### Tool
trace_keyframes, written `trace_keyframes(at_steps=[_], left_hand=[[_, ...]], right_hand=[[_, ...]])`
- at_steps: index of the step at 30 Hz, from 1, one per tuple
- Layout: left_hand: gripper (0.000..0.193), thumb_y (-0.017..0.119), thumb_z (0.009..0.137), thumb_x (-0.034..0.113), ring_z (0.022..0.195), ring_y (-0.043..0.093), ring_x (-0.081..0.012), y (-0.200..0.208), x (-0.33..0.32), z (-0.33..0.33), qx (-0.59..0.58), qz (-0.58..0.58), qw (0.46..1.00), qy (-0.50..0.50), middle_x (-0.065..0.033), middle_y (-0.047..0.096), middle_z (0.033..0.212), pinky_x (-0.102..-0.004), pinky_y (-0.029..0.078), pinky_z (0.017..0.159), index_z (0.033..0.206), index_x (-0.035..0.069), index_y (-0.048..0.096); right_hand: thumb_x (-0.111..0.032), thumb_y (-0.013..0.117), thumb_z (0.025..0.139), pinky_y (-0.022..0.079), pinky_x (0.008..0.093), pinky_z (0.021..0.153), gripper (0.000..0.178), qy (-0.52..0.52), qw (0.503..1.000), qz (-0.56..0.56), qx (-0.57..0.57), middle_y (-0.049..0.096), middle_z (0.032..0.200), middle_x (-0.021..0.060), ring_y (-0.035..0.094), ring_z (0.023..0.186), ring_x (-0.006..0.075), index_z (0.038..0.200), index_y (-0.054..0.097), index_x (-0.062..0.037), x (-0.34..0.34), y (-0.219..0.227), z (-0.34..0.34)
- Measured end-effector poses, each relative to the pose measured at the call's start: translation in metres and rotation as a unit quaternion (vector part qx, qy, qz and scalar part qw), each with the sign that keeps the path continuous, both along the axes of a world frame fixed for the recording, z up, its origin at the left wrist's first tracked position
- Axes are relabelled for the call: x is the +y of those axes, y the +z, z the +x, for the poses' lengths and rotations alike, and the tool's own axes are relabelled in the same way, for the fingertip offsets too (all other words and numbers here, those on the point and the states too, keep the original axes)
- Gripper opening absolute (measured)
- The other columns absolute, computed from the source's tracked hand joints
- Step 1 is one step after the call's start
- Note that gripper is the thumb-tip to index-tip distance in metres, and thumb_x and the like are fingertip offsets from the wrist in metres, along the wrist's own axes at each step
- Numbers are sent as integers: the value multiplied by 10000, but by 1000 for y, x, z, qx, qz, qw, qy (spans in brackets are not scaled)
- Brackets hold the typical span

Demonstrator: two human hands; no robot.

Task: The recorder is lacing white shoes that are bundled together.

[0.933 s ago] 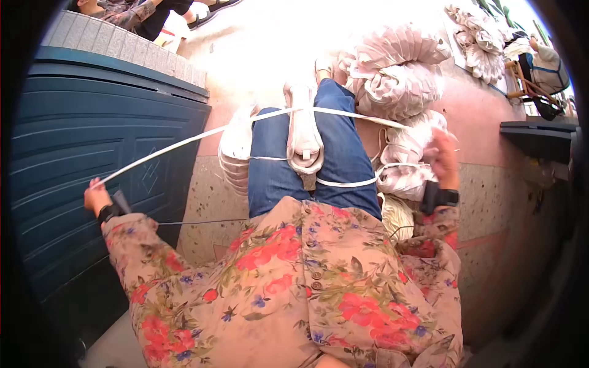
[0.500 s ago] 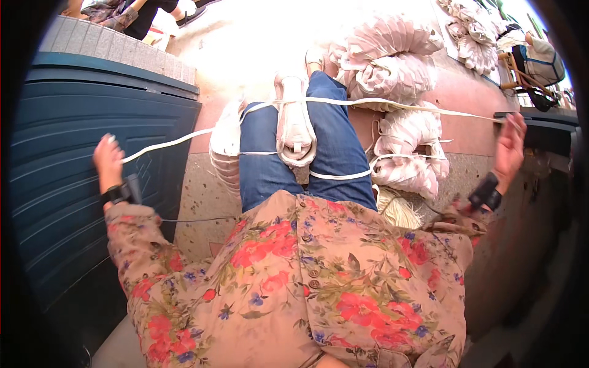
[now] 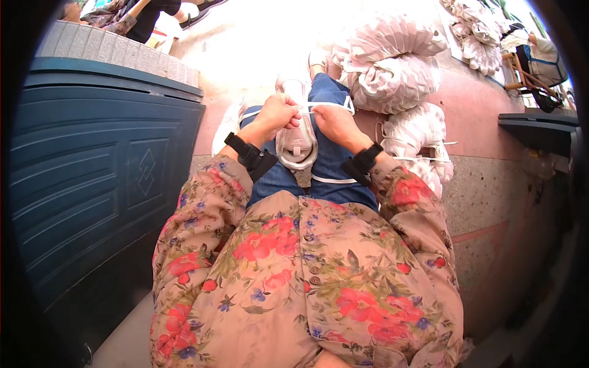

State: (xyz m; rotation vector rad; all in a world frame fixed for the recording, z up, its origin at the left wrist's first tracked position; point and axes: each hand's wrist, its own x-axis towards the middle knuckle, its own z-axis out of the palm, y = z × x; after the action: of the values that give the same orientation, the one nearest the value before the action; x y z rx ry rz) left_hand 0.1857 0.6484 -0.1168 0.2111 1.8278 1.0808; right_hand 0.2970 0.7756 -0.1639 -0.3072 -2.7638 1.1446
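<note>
A pale white-pink shoe (image 3: 297, 147) is clamped between my knees, its heel end towards me. Above its middle, my left hand (image 3: 277, 116) pinches a white shoelace (image 3: 330, 103) in closed fingers. My right hand (image 3: 336, 127) is closed on the same lace, just right of the shoe, knuckles up. A short stretch of lace spans the small gap between both hands. Part of the lace loops over my right thigh. The shoe's front is partly hidden behind my hands and washed out by glare. Another white strand lies across my right thigh, nearer my body.
Bundles of pale shoe parts (image 3: 392, 80) are stacked to the right of my legs, with another bundle (image 3: 418, 132) nearer. A dark blue panelled cabinet (image 3: 104, 165) stands close on my left. Another person's legs (image 3: 150, 18) show at the far left. A dark ledge (image 3: 537, 126) juts in at right.
Both hands have come inward from wide apart, where the lace was stretched out to either side, and now meet over the shoe. The shoe stays between my knees.
</note>
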Motion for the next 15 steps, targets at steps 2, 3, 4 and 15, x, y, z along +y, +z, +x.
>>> trace_keyframes(at_steps=[2,3,4,15], left_hand=[[94,466,809,54,577,559,-114,-5,2,2,18,-26,999,-1,-83,576,729,-212,461,511,848,-10,522],[94,457,812,48,582,561,-120,-8,2,3,36,-51,998,-1,-88,576,737,-210,460,510,845,-13,520],[94,457,812,48,582,561,-120,-10,2,4,36,-52,998,-2,-88,576,737,-210,460,510,845,-13,520],[119,441,840,53,750,552,-140,-27,11,13,-101,92,980,144,-74,556,830,-230,449,653,900,-19,514]], right_hand=[[-151,463,777,450,426,660,191,-14,999,9,-30,594,761,196,581,740,343,806,603,-24,2,-6,-6],[-148,455,777,452,426,662,197,-25,998,19,-60,592,757,199,581,740,339,809,603,-22,2,-7,-8],[-148,455,777,452,426,662,197,-26,998,18,-61,592,757,199,581,740,339,809,603,-22,3,-8,-11],[-111,501,726,434,392,688,129,-1,996,87,20,569,745,150,541,757,309,718,618,-57,8,-16,-21]])
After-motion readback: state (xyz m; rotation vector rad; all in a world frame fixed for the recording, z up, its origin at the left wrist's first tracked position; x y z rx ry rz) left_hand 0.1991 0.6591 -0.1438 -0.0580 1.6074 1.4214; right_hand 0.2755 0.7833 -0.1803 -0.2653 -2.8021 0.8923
